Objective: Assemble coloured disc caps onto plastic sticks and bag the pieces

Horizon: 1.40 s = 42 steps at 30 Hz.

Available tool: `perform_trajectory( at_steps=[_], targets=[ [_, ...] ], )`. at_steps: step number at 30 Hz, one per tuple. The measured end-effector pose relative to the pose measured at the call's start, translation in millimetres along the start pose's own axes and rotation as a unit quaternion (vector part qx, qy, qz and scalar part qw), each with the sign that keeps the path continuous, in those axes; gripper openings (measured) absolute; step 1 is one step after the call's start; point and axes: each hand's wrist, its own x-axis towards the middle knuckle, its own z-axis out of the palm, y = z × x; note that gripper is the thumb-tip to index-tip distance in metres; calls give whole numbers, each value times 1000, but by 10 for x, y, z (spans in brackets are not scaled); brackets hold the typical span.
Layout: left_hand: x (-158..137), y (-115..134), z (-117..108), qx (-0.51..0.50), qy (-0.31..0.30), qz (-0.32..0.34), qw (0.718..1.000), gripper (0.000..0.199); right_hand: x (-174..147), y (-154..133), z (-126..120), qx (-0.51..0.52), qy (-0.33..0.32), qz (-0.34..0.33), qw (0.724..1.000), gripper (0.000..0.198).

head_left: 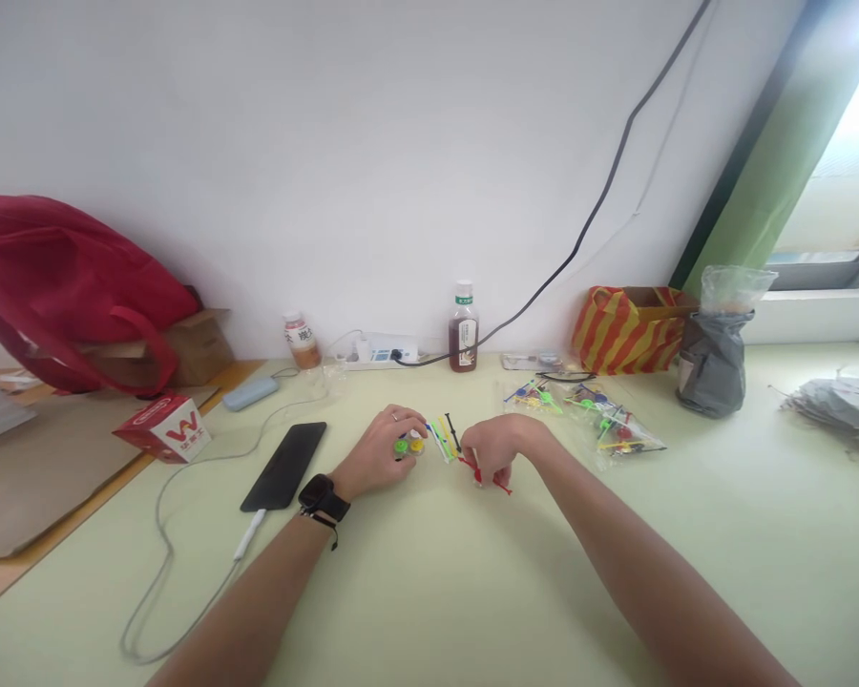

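My left hand [379, 450], with a ring and a black watch on the wrist, curves its fingers around small round plastic pieces, among them a green one [401, 446] and a yellow one [416, 446]. Thin plastic sticks lie side by side between the hands, including a black stick [453, 431] and a green stick [440, 444]. Fingers down, my right hand [497, 447] pinches a red round piece [478, 475] at the table. A red stick [502, 489] sticks out from under that hand; its middle is partly hidden.
Clear bags of similar coloured parts [608, 420] lie to the right. Left are a phone [284, 468] on a cable and a red-and-white box [163, 427]. Along the wall stand a dark bottle [464, 329], a power strip [379, 351], and a striped bag [608, 334].
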Motion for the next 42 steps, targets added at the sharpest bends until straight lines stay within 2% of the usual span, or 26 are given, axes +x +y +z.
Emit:
perform_trajectory(
  at_steps=[4,7,10,13,16,19,21,24,27,30,36,39,40,42],
  targets=[
    [16,28,-7,-12,41,-7,999,31,-12,-6,-41,45,88,-81,992,15],
    [29,111,17,-24,72,-26,997,23,37,-15,-32,159,160,-157,961,12],
    [46,203,59,-45,73,-33,996,23,121,-43,2,248,183,-193,931,16],
    [71,258,100,-80,67,-25,994,20,198,-88,44,291,193,-210,913,20],
    [93,255,124,-107,75,-29,991,16,249,-128,76,248,233,-207,917,16],
    [90,225,132,-113,82,-36,989,12,297,-109,75,187,290,-174,923,8],
    [72,218,132,-117,67,-34,990,5,342,-40,56,169,316,-139,923,11],
    [40,240,125,-122,15,-31,992,8,427,115,31,136,347,-74,925,16],
    [26,269,113,-92,-12,-27,995,3,507,243,46,102,347,-37,932,25],
    [32,259,112,-56,-3,-16,998,7,553,267,82,71,338,-32,938,26],
    [45,99,139,-12,71,-38,997,11,341,19,98,5,371,-48,927,12],
    [48,-13,123,7,109,-64,992,14,121,-234,175,-23,335,-113,935,4],
    [47,-53,118,9,121,-75,990,16,60,-329,226,-31,303,-157,939,5],
    [40,-129,116,5,138,-100,985,20,-19,-517,355,-56,186,-292,937,20]
  ],
)
